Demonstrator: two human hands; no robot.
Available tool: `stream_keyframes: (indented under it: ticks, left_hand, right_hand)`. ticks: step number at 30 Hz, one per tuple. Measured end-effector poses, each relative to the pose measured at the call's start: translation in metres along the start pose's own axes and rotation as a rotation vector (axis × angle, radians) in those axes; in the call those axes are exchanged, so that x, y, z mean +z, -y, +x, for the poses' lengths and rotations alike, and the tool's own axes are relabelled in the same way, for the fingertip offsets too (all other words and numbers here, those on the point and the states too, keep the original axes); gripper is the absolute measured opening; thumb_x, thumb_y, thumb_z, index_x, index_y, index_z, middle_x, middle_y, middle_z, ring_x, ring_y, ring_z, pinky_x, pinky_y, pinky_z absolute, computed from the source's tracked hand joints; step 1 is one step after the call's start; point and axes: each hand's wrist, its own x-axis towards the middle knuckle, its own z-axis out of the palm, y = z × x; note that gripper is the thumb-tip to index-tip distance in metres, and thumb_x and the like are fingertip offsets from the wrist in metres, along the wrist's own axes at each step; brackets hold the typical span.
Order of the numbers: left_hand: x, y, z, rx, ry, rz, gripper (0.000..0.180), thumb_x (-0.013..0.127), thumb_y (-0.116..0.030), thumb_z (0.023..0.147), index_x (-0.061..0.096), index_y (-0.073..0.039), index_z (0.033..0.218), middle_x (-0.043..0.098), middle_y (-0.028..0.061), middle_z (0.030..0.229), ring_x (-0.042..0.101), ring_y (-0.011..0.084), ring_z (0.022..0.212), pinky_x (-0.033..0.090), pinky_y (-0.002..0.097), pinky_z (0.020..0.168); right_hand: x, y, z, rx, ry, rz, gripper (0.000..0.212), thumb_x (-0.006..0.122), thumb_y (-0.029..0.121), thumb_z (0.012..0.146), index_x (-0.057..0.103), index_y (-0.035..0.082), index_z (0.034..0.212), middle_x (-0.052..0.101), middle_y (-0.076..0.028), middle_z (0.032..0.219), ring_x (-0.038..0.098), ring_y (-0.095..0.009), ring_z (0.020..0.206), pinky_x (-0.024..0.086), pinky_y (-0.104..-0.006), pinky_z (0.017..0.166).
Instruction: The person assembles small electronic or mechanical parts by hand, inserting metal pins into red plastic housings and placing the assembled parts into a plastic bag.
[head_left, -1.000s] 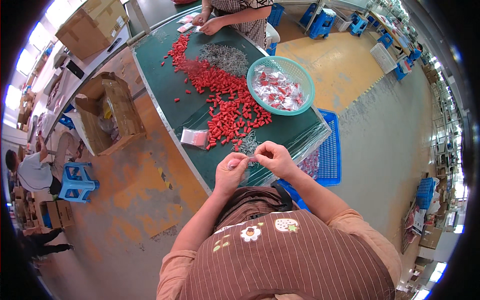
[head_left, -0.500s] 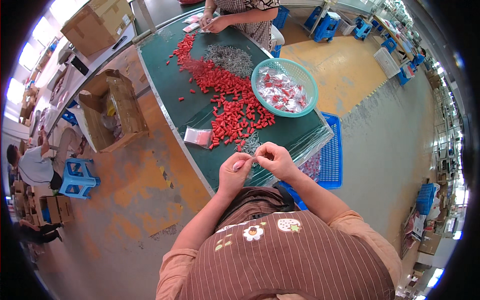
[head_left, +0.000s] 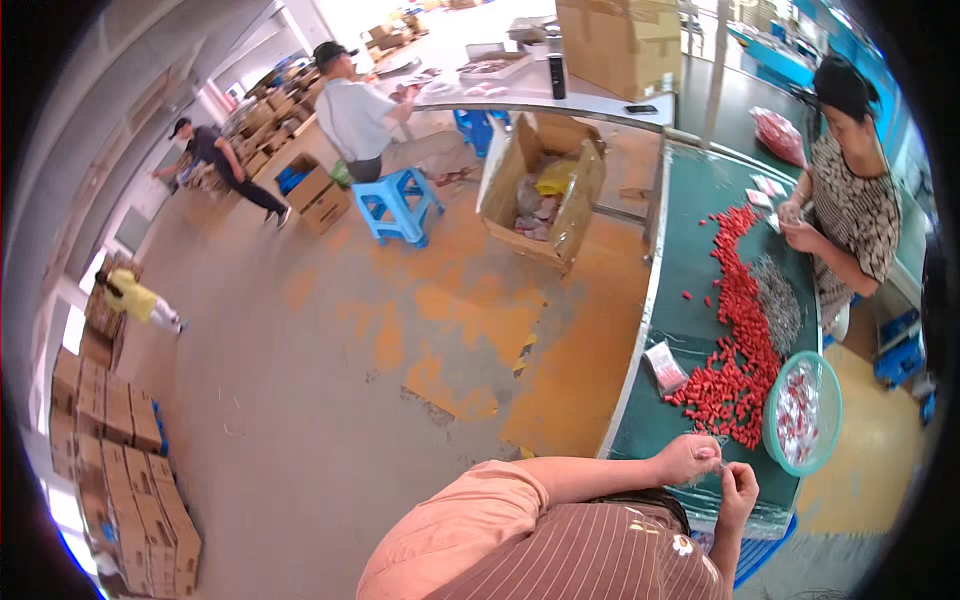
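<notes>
The view has swung left since the earlier frame, so the green table (head_left: 690, 320) now sits at the right edge. The left hand (head_left: 690, 458) and right hand (head_left: 738, 492) stay close together, fingertips pinched on something too small to tell. Beside them lie glossy red plastic pieces (head_left: 735, 375), thin grey pins (head_left: 778, 300) and a round teal bowl (head_left: 826, 400).

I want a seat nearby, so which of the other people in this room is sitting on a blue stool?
The person in the dark cap and pale shirt, at the far table, sits on the blue stool. The others are not: one walks at far left, another works across the green table.
</notes>
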Motion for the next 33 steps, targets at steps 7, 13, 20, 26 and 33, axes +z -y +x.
stream_keyframes:
  ticks: [7, 13, 20, 26, 33]
  left_hand:
    - [-0.004, 0.011, 0.008, -0.074, -0.023, -0.095, 0.01, 0.064, -0.013, 0.08, 0.062, -0.003, 0.081, 0.062, 0.0027, 0.075, 0.056, 0.0107, 0.073, 0.047, 0.0271, 0.069]
    - [-0.003, 0.009, 0.006, 0.041, -0.093, 0.007, 0.014, 0.063, -0.016, 0.079, 0.059, -0.003, 0.079, 0.061, 0.0085, 0.074, 0.059, 0.0176, 0.072, 0.046, 0.03, 0.068]
    - [-0.008, 0.007, 0.008, -0.153, 0.008, -0.323, 0.016, 0.061, -0.016, 0.081, 0.059, 0.0, 0.079, 0.065, 0.0083, 0.075, 0.062, 0.0154, 0.072, 0.048, 0.0312, 0.065]
    - [-0.007, 0.005, 0.007, -0.303, 0.0, -0.48, 0.014, 0.062, -0.013, 0.081, 0.061, 0.0, 0.082, 0.063, 0.0053, 0.073, 0.059, 0.0131, 0.068, 0.048, 0.0284, 0.062]
    - [0.003, 0.011, 0.009, -0.025, -0.126, -0.214, 0.011, 0.062, -0.01, 0.078, 0.059, -0.001, 0.072, 0.06, 0.0069, 0.066, 0.059, 0.0163, 0.063, 0.047, 0.0313, 0.058]
  right_hand:
    - [0.006, 0.005, 0.014, -0.148, 0.058, -0.151, 0.008, 0.057, -0.003, 0.084, 0.054, 0.003, 0.079, 0.044, 0.004, 0.076, 0.039, -0.002, 0.065, 0.031, -0.0166, 0.057]
    - [0.01, 0.01, 0.018, -0.063, 0.124, -0.123, 0.007, 0.056, 0.004, 0.089, 0.053, 0.002, 0.082, 0.048, 0.002, 0.073, 0.04, -0.003, 0.066, 0.031, -0.0172, 0.057]
    - [0.013, 0.023, 0.014, -0.361, 0.105, -0.439, 0.004, 0.057, -0.001, 0.085, 0.053, 0.0, 0.082, 0.052, -0.005, 0.082, 0.049, -0.011, 0.074, 0.04, -0.0242, 0.066]
    - [0.021, 0.041, 0.012, -0.686, 0.063, -0.632, 0.003, 0.057, -0.004, 0.081, 0.054, -0.003, 0.082, 0.05, -0.01, 0.082, 0.05, -0.023, 0.078, 0.042, -0.0313, 0.07]
    - [0.015, 0.026, 0.012, -0.399, 0.085, -0.375, 0.005, 0.057, 0.002, 0.086, 0.054, 0.0, 0.083, 0.048, -0.002, 0.077, 0.044, -0.011, 0.07, 0.036, -0.0232, 0.062]
